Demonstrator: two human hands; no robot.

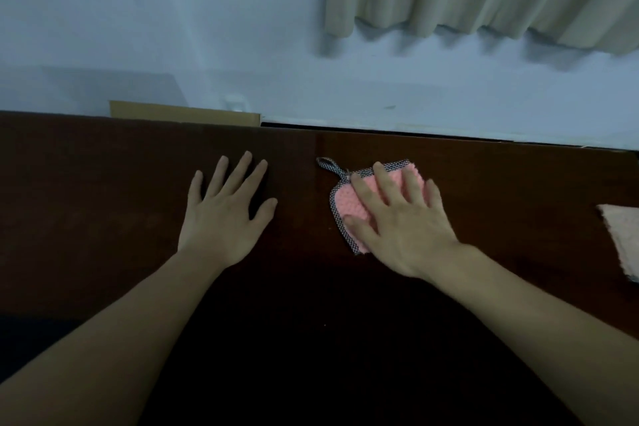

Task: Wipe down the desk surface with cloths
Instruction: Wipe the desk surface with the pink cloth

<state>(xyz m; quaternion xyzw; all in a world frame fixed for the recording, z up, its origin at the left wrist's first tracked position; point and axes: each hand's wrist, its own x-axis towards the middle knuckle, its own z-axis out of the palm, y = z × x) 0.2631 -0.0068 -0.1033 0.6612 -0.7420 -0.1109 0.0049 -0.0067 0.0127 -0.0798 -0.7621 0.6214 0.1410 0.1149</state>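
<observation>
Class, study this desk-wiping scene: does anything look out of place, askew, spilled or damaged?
Nothing looks spilled or damaged. The right hand presses flat on the pink cloth, the left hand lies flat on the bare desk. Only a second pale cloth lies unused at the right edge, partly out of view.

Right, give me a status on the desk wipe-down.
Done: nothing the picture can confirm; the dark desk shows no clear wiped patch. In hand: the right hand presses flat on the pink cloth; the left hand rests on bare wood. Left: a second cloth lies untouched at the right edge.
</observation>
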